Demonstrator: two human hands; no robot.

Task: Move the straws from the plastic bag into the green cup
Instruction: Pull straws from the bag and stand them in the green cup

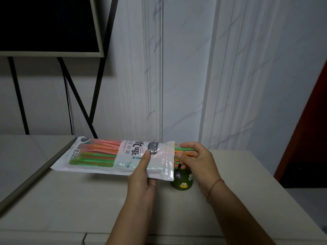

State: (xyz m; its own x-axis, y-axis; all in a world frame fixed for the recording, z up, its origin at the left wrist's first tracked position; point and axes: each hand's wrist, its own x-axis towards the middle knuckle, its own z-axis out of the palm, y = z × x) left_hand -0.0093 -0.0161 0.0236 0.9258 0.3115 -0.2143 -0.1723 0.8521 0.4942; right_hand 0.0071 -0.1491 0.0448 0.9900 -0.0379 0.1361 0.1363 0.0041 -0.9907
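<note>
Left hand [141, 175]: thumb on top and fingers beneath; grip closed on the plastic bag [127, 156] near its open end.
Plastic bag: held roughly level above the tabletop [70, 200], open mouth towards the right hand [196, 160], far end pointing left.
Straws [184, 149]: green, orange and pink. Most lie inside the bag; several ends stick out of the mouth.
Right hand: grip narrow, fingers and thumb pinching the protruding straw ends just beside the bag mouth.
Green cup [181, 184]: upright on the tabletop, directly below the bag mouth, rim hidden by bag and right hand; cartoon figures on its side.
Right wrist: thin red cord [215, 185].
Background: dark screen [47, 23] on a black stand against a pale panelled wall [185, 68].
</note>
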